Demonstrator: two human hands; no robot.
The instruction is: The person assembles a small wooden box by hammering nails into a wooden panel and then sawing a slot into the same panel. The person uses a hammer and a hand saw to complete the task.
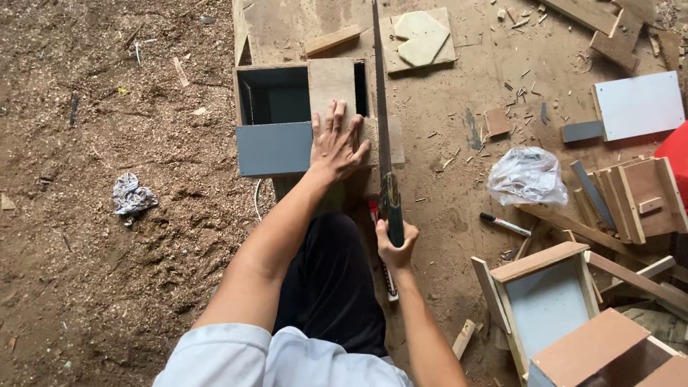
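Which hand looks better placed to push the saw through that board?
Probably the right hand: it grips the handsaw handle, while the left hand lies flat on the plywood board.

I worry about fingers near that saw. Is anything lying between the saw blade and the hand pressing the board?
Nothing visible. The left hand lies flat on the wooden board atop the grey box, its fingers just left of the saw blade. Only bare board shows between them. The right hand grips the saw handle.
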